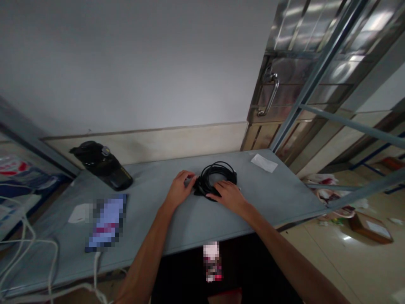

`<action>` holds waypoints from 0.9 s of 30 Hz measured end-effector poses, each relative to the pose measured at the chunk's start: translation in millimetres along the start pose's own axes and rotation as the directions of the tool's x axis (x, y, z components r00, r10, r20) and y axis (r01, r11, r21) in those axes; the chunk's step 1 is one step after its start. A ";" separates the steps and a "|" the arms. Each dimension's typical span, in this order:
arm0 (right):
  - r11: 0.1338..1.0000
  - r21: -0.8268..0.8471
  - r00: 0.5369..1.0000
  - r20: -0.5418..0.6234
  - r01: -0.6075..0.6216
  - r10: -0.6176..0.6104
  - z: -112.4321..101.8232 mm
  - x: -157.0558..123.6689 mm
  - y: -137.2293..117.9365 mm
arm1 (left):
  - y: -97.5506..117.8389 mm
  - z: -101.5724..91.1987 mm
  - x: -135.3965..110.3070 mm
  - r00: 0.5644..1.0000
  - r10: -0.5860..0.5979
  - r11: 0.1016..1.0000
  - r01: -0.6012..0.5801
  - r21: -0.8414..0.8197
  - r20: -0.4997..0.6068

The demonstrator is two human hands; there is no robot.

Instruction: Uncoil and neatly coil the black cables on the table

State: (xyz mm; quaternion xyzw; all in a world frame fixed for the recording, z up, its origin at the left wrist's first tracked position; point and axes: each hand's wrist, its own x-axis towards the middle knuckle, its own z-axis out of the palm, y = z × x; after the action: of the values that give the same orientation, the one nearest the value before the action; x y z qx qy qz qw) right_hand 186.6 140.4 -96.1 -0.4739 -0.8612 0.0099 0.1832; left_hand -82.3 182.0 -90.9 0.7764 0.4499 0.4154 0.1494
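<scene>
On the far left, white cords (95, 270) loop over the near edge of the bench (152, 207). One cord runs up to the near end of a phone (109, 221). If an arm snags that cord, it could tug the phone toward the edge. A flat white thing (80, 213) is just beside the phone, and a black water bottle (104, 166) stands behind them. A hard bump from an elbow could knock the bottle over.

Next comes the left hand (181, 188). Its finger and thumb curl at the left side of a coil of black cable (205, 179), near the middle of the bench. The spot is dark and a bit blurry, so I can't tell if this grip pinches the cable.

The right hand (229, 195) lies over the near side of the coil. Its grip has part of the ring between fingers and thumb. Cable like this is likely springy, so if that grip went loose, the loops could pop apart. If one loop got pulled through another, they could make a knot.

To the right, well apart from the hands, a white piece of paper (264, 163) lies near the back.
</scene>
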 end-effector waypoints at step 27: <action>0.938 0.101 0.938 -0.064 -0.332 0.339 -48.2 -18.7 110.8 | -6.5 1.7 0.7 1.000 0.030 0.999 -0.030 0.021 0.004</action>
State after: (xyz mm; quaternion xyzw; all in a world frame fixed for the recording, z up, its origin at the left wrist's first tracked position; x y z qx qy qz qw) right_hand 301.3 178.5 -78.1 -0.6055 -0.7583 0.0601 0.2341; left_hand -84.6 186.5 -95.5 0.7852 0.4424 0.4115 0.1356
